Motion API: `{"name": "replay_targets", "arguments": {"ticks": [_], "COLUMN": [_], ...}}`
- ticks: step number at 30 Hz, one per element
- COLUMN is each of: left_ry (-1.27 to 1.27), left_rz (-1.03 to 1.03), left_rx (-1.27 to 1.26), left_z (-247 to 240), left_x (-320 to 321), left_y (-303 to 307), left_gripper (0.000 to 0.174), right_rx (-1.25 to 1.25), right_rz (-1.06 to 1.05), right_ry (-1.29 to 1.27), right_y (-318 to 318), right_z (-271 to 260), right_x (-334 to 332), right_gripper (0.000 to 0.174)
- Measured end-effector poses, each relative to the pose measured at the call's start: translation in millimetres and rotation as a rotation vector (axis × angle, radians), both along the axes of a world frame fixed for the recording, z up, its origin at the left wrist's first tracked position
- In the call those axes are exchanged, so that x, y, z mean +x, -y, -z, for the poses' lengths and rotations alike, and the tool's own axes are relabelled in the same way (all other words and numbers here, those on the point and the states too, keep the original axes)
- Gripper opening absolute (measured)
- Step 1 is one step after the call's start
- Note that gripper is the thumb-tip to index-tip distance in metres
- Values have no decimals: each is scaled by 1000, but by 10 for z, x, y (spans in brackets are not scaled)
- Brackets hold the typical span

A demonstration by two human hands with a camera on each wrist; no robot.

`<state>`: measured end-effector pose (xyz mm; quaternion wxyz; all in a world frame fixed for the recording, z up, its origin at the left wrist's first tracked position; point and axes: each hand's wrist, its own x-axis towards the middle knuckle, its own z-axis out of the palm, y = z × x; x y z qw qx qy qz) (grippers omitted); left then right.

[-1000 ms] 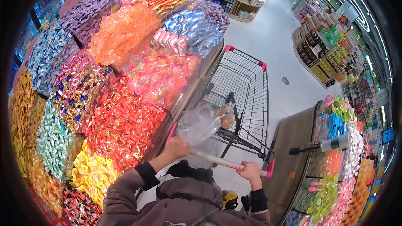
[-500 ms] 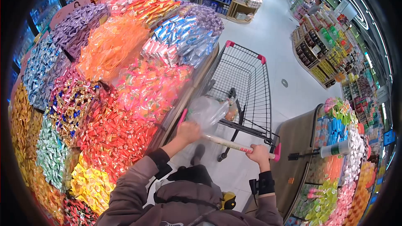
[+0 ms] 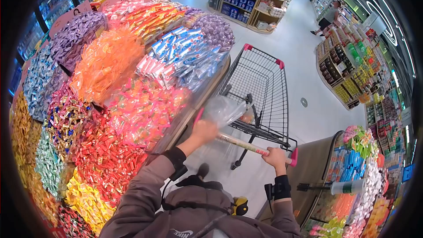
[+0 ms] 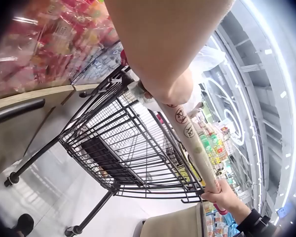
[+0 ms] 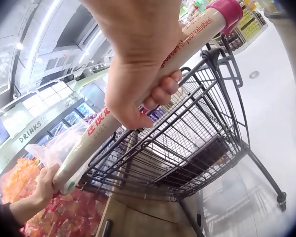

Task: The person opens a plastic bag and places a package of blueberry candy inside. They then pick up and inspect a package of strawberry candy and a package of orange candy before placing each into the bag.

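A black wire shopping cart (image 3: 282, 105) with pink corners stands in front of me. Its pale handle (image 3: 242, 144) carries red printing. Toward the left end my left hand (image 3: 205, 131) grips this handle, as the right wrist view also shows. My right hand (image 3: 276, 158) holds the handle near its pink right end; curled fingers (image 5: 164, 91) wrap the bar in the right wrist view. A clear plastic bag (image 3: 221, 109) hangs just beyond the left hand, over the cart's near left corner, with something reddish behind its right side.
Heaped wrapped candies (image 3: 105, 154) fill a slanted display along the cart's left side. On the right stands a wooden-sided counter (image 3: 304, 163) of packaged goods. Pale floor (image 3: 286, 39) runs ahead to stocked shelves (image 3: 240, 4). A person (image 3: 328, 17) is at the far right.
The candy display has slid left and down in view as the cart moves along it. Both hands keep their hold on the handle. A person has come into clearer view far right.
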<state>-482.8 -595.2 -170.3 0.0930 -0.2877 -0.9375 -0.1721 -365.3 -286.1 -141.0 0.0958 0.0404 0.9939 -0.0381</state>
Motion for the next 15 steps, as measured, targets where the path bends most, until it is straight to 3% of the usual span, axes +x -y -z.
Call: {"name": "replay_targets", "arguments": {"ticks": [15], "left_ry": [-21], "left_rz": [-20], "left_rx": [86], "left_z": [0], "left_x": [-828], "left_y": [-581], "left_gripper": [19], "right_rx": [41], "right_rz": [-66], "right_ry": [-97], "right_y": [-674], "right_z": [43], "right_x": [-1018], "right_gripper": [25]}}
